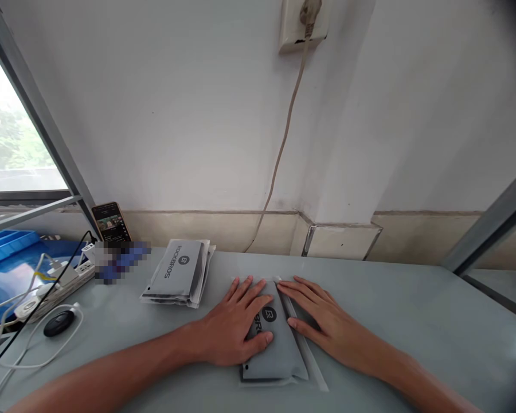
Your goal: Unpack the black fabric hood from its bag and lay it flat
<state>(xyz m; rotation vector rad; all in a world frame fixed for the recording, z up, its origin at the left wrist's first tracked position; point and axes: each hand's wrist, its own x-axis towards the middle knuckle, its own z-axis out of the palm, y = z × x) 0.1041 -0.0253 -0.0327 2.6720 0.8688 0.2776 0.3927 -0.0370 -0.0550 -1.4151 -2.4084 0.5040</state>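
A frosted plastic pouch with a dark round logo and partly covered lettering lies flat on the grey table in front of me. My left hand rests on top of it, palm down, fingers spread and thumb stretched across its face. Along the pouch's right side, my right hand lies with fingers outstretched, the fingertips touching its clear edge. Both hands are open. What is inside the pouch is hidden. To the left, a small stack of like pouches marked ROCKBROS sits on the table.
A phone leans upright at the back left. Near it are a power strip with chargers, white cables and a black oval object. A blue tray stands at far left. A cord hangs from the wall socket behind the table.
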